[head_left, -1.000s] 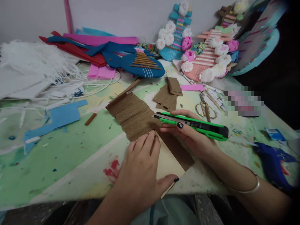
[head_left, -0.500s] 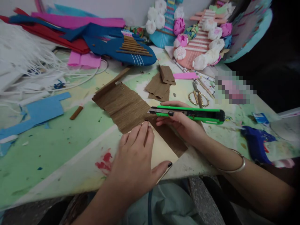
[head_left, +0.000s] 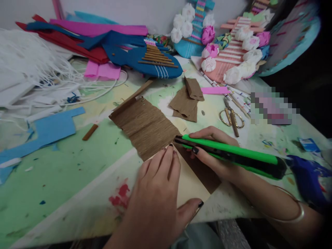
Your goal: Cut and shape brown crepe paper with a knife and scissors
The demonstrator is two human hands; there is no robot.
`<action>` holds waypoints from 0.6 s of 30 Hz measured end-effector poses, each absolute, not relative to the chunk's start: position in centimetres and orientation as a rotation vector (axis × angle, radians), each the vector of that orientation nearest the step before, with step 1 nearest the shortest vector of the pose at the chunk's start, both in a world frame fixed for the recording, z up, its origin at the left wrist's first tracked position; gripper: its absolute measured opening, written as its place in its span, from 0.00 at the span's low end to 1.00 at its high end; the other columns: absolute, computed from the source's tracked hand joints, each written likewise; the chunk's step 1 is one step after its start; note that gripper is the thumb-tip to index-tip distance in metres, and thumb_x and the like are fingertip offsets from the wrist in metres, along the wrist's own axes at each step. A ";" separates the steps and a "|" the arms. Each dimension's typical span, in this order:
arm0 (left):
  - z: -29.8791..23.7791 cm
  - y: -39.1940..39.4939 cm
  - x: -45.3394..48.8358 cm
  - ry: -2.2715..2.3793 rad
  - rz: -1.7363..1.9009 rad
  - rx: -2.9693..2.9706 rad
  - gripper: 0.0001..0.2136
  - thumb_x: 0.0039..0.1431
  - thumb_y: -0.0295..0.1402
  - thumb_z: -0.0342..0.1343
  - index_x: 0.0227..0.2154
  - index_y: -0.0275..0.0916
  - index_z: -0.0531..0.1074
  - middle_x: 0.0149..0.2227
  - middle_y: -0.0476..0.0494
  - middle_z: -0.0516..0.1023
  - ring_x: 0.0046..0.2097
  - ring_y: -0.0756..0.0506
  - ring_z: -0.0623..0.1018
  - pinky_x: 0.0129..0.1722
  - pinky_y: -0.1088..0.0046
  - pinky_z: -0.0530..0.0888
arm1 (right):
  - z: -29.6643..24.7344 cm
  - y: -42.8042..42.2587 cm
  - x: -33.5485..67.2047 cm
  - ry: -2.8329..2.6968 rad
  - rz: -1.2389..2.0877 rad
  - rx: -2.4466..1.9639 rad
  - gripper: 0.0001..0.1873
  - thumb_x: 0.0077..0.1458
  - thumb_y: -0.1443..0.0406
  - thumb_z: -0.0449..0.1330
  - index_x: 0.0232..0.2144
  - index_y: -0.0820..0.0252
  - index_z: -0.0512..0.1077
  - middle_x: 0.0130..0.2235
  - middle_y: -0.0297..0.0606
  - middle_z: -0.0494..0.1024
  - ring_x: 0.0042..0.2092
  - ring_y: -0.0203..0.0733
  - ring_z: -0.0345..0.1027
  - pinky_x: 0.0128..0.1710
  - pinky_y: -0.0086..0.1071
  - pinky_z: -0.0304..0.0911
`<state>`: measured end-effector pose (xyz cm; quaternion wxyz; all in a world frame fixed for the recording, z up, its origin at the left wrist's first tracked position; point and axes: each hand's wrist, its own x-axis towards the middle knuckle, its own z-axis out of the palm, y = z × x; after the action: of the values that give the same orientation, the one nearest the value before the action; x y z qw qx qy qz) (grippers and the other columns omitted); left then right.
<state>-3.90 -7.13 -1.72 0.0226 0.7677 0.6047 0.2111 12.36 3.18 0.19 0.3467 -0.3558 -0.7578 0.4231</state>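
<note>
Left hand: flat, fingers spread, pressing a cream card at the bench front edge. Right hand: clenched round a green utility knife, tip at the brown crepe paper laid over the card. Scissors, brown scraps behind.
</note>
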 end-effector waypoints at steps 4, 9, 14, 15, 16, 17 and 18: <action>-1.9 -7.1 -3.9 1.883 0.669 2.379 0.37 0.52 0.54 0.55 0.55 0.26 0.65 0.59 0.29 0.67 0.57 0.32 0.66 0.53 0.53 0.65 | 0.3 3.2 12.2 -2.081 0.876 -0.979 0.10 0.52 0.67 0.61 0.39 0.53 0.72 0.38 0.36 0.80 0.35 0.41 0.75 0.32 0.33 0.70; -1.8 -7.2 -3.9 1.866 0.632 2.368 0.37 0.54 0.54 0.52 0.56 0.27 0.65 0.60 0.29 0.66 0.58 0.33 0.65 0.54 0.53 0.64 | 0.5 3.0 12.1 -2.180 0.740 -0.986 0.10 0.51 0.68 0.61 0.38 0.52 0.72 0.38 0.36 0.81 0.36 0.41 0.75 0.31 0.32 0.69; -1.7 -7.3 -4.0 1.876 0.628 2.366 0.36 0.54 0.54 0.52 0.56 0.27 0.65 0.60 0.29 0.66 0.58 0.33 0.65 0.54 0.53 0.64 | 0.5 3.0 12.0 -2.208 0.686 -0.977 0.10 0.52 0.67 0.61 0.38 0.53 0.73 0.37 0.35 0.81 0.35 0.39 0.75 0.30 0.29 0.69; -1.7 -7.3 -4.0 1.878 0.629 2.369 0.36 0.54 0.54 0.52 0.56 0.27 0.65 0.60 0.29 0.66 0.58 0.33 0.65 0.54 0.53 0.64 | 0.5 3.0 12.0 -2.214 0.677 -0.965 0.10 0.51 0.68 0.61 0.38 0.54 0.73 0.37 0.35 0.81 0.35 0.39 0.76 0.30 0.29 0.69; -1.7 -7.3 -3.9 1.878 0.628 2.371 0.36 0.54 0.54 0.52 0.55 0.27 0.65 0.60 0.29 0.66 0.59 0.33 0.65 0.55 0.53 0.64 | 0.4 3.0 11.9 -2.220 0.669 -0.950 0.10 0.51 0.69 0.61 0.38 0.54 0.73 0.37 0.34 0.81 0.35 0.39 0.76 0.30 0.28 0.69; -1.7 -7.3 -3.9 1.878 0.624 2.372 0.36 0.54 0.54 0.52 0.55 0.27 0.65 0.60 0.29 0.66 0.59 0.33 0.65 0.55 0.54 0.64 | 0.4 3.0 11.9 -2.227 0.661 -0.930 0.10 0.51 0.69 0.61 0.38 0.54 0.73 0.37 0.34 0.81 0.35 0.38 0.76 0.31 0.27 0.69; -1.7 -7.3 -3.9 1.877 0.622 2.371 0.36 0.54 0.54 0.52 0.56 0.27 0.65 0.60 0.29 0.66 0.59 0.33 0.65 0.54 0.54 0.64 | 0.4 3.0 12.0 -2.235 0.655 -0.911 0.11 0.51 0.70 0.61 0.38 0.55 0.72 0.37 0.33 0.81 0.35 0.38 0.76 0.31 0.27 0.69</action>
<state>-3.91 -7.29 -1.70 0.0273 0.7678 0.6076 0.2013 11.95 2.95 0.43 0.3151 -0.3457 -0.8482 0.2486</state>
